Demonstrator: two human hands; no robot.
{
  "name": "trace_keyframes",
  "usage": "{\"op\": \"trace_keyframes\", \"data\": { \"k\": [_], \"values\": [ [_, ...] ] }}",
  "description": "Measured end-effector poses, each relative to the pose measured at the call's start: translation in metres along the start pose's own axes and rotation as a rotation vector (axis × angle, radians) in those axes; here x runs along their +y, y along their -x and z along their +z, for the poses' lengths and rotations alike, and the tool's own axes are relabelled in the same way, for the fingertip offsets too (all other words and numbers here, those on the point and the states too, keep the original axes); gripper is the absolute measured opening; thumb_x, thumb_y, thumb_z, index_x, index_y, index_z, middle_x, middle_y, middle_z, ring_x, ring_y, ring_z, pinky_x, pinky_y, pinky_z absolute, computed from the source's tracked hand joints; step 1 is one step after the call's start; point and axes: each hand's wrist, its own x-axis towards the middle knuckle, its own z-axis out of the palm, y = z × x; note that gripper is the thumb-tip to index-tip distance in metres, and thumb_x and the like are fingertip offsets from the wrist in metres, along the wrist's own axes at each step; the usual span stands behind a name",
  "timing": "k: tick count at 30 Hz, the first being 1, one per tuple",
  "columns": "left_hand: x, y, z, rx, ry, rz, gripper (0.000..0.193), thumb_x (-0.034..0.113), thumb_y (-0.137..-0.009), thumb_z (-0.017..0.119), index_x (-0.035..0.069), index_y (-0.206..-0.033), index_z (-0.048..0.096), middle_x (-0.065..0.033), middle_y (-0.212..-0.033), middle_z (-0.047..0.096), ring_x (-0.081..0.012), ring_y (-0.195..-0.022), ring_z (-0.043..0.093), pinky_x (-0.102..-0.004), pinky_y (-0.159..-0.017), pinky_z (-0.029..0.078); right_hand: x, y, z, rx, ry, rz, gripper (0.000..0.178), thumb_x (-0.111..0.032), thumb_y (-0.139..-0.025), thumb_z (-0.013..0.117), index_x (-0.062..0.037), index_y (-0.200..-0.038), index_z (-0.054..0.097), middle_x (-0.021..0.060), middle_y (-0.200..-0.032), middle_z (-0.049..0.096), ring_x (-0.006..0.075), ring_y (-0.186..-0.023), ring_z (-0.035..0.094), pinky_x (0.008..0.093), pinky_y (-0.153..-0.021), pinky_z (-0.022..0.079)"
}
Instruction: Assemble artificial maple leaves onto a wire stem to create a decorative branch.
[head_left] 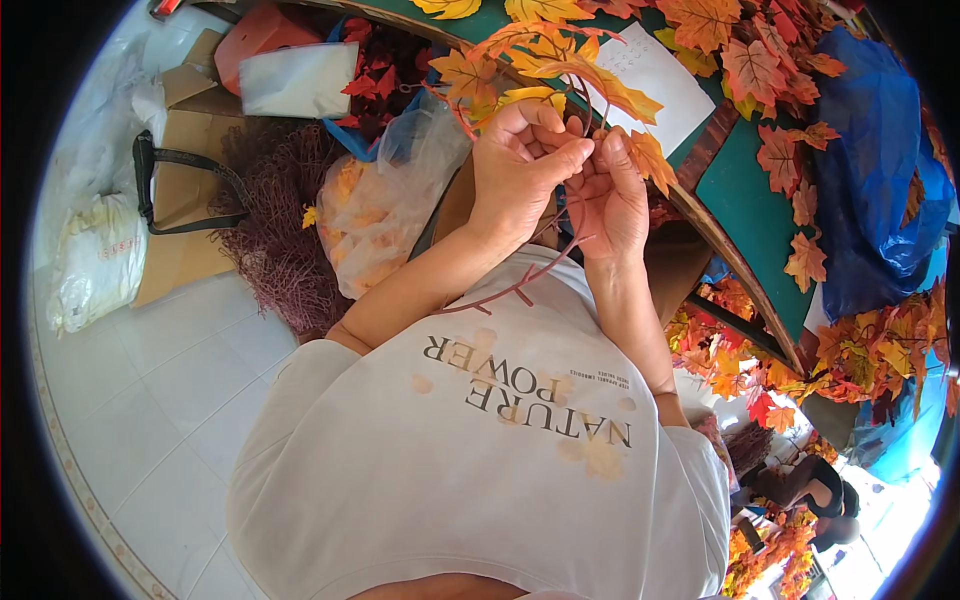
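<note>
My left hand [515, 170] and my right hand [610, 195] meet in front of my chest, at the table's near edge. Thumb and fingers of each are pinched on the thin brown stem of an artificial maple vine [535, 275]. Orange and yellow cloth leaves [605, 88] of this vine fan out above and around my fingers. The bare lower stem, with short side twigs, curves down to the left across my shirt. What exactly sits between my fingertips is too small to make out.
The green table [740, 190] carries a white paper sheet [650, 85], loose maple leaves [750, 65] and a blue plastic bag [870, 170]. To the left are a clear bag of leaves [365, 210], a heap of brown stems [285, 210] and a cardboard box [190, 255]. More leaf garlands [870, 350] hang at right.
</note>
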Motion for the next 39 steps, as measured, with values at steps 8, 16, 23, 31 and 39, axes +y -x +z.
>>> {"op": "trace_keyframes", "data": {
  "k": [8, 16, 23, 31, 39],
  "values": [
    [-0.006, -0.001, 0.001, 0.014, 0.013, -0.002, 0.024, -0.012, -0.071, 0.065, 0.003, -0.084, 0.051, -0.0075, -0.079, 0.061, -0.0106, -0.073, 0.061, -0.0239, -0.069, 0.052, 0.001, -0.003, -0.004, -0.007, 0.001, 0.002, 0.007, -0.007, -0.087, 0.058, -0.0058, -0.094, 0.058, 0.0075, -0.089, 0.064, 0.0169, -0.087, 0.062, 0.0283, -0.075, 0.053],
    [-0.008, -0.003, 0.001, 0.002, 0.029, -0.014, 0.024, -0.012, -0.072, 0.065, 0.003, -0.084, 0.052, -0.0072, -0.081, 0.061, -0.0101, -0.073, 0.06, -0.0228, -0.068, 0.052, 0.0, -0.002, 0.001, -0.021, 0.043, -0.056, 0.008, -0.007, -0.087, 0.058, -0.0049, -0.095, 0.059, 0.0078, -0.089, 0.064, 0.0185, -0.089, 0.063, 0.0284, -0.077, 0.053],
    [-0.013, -0.003, 0.002, 0.005, -0.01, 0.012, 0.02, -0.011, -0.074, 0.064, 0.003, -0.082, 0.052, -0.0068, -0.08, 0.061, -0.0084, -0.072, 0.059, -0.0215, -0.067, 0.052, 0.009, -0.003, -0.002, -0.038, 0.159, -0.261, 0.008, -0.006, -0.089, 0.055, -0.0058, -0.095, 0.06, 0.0082, -0.093, 0.064, 0.0155, -0.088, 0.063, 0.0253, -0.073, 0.052],
    [-0.014, -0.002, 0.006, 0.004, 0.003, -0.019, 0.015, -0.009, -0.076, 0.063, 0.002, -0.08, 0.055, -0.0042, -0.078, 0.061, -0.007, -0.07, 0.058, -0.0193, -0.063, 0.049, 0.009, 0.0, -0.005, -0.041, 0.145, -0.281, 0.011, -0.008, -0.089, 0.055, -0.0047, -0.098, 0.06, 0.0085, -0.092, 0.065, 0.0138, -0.081, 0.062, 0.0236, -0.071, 0.051],
    [-0.014, -0.004, 0.004, -0.053, 0.023, -0.046, 0.014, -0.009, -0.076, 0.063, 0.002, -0.082, 0.056, -0.0033, -0.078, 0.061, -0.0066, -0.068, 0.057, -0.0188, -0.064, 0.049, 0.007, -0.001, -0.008, -0.025, 0.166, -0.285, 0.011, -0.008, -0.089, 0.056, -0.0046, -0.099, 0.059, 0.0081, -0.091, 0.065, 0.0124, -0.078, 0.062, 0.0221, -0.07, 0.05]
  ]
}}
